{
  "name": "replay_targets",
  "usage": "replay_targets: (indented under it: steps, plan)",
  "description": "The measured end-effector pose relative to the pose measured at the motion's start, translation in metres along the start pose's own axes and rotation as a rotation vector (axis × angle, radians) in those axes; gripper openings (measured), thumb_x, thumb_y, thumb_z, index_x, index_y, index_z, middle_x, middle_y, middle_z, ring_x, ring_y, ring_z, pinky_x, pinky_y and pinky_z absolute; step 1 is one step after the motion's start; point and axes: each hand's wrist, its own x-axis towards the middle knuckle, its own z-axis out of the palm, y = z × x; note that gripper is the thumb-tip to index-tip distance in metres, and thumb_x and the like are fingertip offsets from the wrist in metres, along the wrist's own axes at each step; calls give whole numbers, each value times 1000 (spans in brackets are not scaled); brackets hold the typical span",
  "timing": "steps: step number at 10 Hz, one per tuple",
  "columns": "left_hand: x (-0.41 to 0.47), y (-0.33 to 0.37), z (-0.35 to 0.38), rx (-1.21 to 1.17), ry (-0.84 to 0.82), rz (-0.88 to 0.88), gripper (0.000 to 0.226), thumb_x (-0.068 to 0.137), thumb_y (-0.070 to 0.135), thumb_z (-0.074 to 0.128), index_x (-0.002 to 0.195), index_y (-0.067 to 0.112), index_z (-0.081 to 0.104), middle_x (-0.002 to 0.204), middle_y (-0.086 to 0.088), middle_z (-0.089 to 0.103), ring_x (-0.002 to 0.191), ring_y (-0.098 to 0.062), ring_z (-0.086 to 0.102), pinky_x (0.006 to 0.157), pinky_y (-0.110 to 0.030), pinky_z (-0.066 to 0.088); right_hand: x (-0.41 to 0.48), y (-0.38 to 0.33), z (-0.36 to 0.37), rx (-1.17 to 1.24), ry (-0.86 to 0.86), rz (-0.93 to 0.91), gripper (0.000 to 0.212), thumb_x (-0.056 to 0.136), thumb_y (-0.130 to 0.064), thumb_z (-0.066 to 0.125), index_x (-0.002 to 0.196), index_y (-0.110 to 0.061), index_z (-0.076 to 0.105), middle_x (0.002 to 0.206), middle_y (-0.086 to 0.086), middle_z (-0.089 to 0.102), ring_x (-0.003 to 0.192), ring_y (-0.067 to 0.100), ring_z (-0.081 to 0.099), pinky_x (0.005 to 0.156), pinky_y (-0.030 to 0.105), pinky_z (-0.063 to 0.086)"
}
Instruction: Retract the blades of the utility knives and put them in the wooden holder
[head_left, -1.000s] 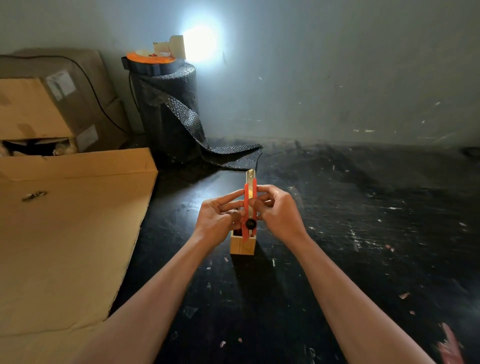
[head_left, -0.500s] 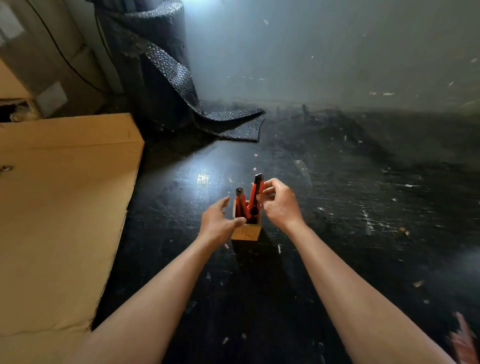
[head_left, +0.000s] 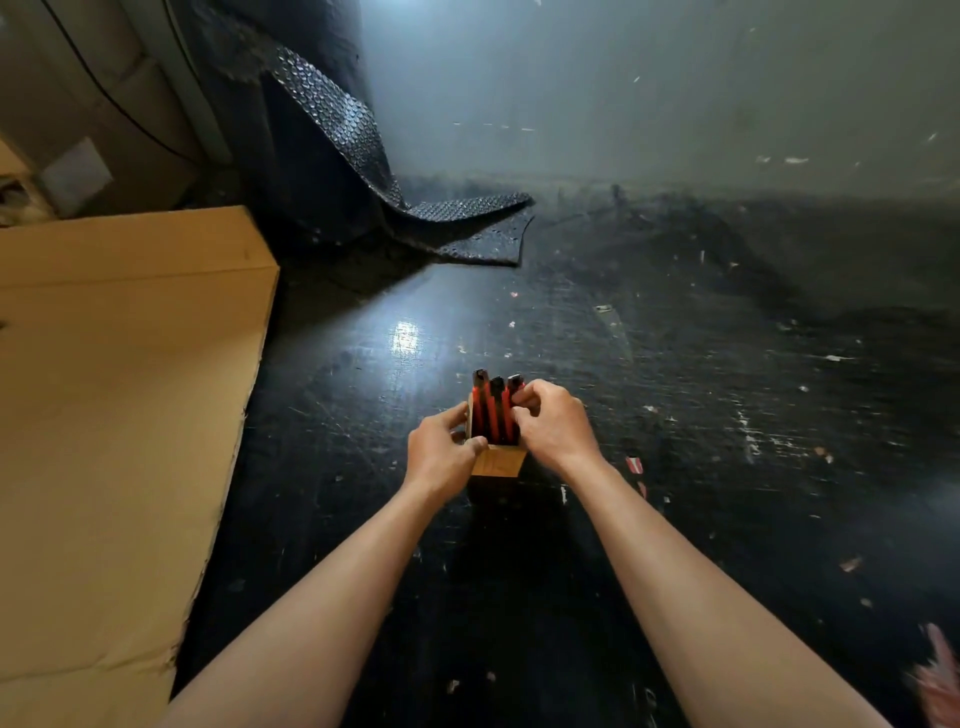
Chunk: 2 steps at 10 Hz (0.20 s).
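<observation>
A small wooden holder stands on the black floor in the middle of the view. Three red and black utility knives stand upright in it, side by side, with no blade showing. My left hand grips the holder's left side, thumb on its front rim. My right hand is at the holder's right side, its fingers pinched on the rightmost knife near its top.
A flat sheet of cardboard covers the floor on the left. A roll of black bubble wrap stands at the back, its loose end lying on the floor. Cardboard boxes stand at the back left. Small scraps dot the floor.
The knife held in both hands with its blade out has gone down into the holder beside the others. My left hand moved onto the holder. The view tilted down.
</observation>
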Motion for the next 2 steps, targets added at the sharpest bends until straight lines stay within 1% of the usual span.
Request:
replay_targets:
  steps: [1,2]
  plan:
    - [-4,2,-2,17,2,4,55,89,10,77,141,18,60,139,-5,66,123,-26,66,93,-54,59,-6,-1,-6,0,-15,2,19,96,-18,66,115,-16,69,113,4,73,104,18,68,78,25,50]
    - [-11,0,-5,18,35,6,58,89,15,78,143,13,57,143,-7,62,127,-26,63,91,-52,60,-17,-6,-18,10,13,-32,17,96,-20,66,113,-16,70,112,3,73,103,17,68,79,25,50]
